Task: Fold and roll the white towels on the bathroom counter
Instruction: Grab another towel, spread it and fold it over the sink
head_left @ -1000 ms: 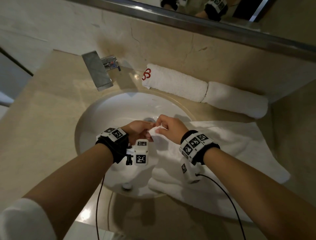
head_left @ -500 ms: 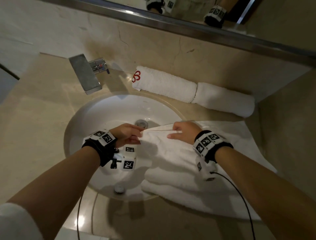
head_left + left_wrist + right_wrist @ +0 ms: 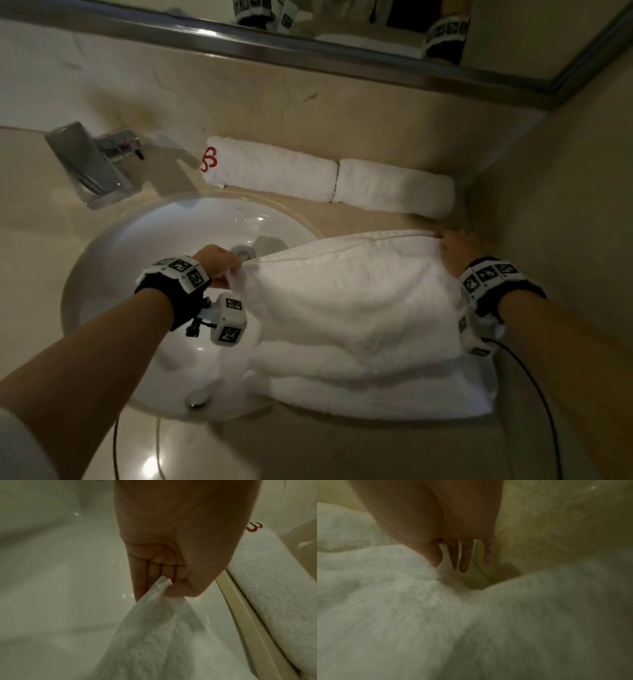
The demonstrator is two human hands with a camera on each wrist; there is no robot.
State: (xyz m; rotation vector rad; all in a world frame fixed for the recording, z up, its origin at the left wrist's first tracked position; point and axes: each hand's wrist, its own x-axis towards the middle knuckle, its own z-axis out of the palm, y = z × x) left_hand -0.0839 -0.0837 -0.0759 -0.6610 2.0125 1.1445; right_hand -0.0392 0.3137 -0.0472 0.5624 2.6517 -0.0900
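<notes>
A white towel lies spread over the right of the counter, its left part hanging over the sink. My left hand pinches its far left corner above the basin; in the left wrist view the corner sits between thumb and curled fingers. My right hand holds the far right corner near the side wall; the right wrist view shows its thumb and fingers pinching the towel edge. The far hem is stretched straight between both hands. Two rolled white towels lie along the back wall.
The round white sink has a drain and a chrome faucet at its back left. A beige side wall stands close on the right. A mirror frame runs above the backsplash. More folded towel layers lie at the front.
My hands have drawn apart: the right slid along the far hem to the right corner, the left stayed at the left corner. The towel edge is now stretched wide.
</notes>
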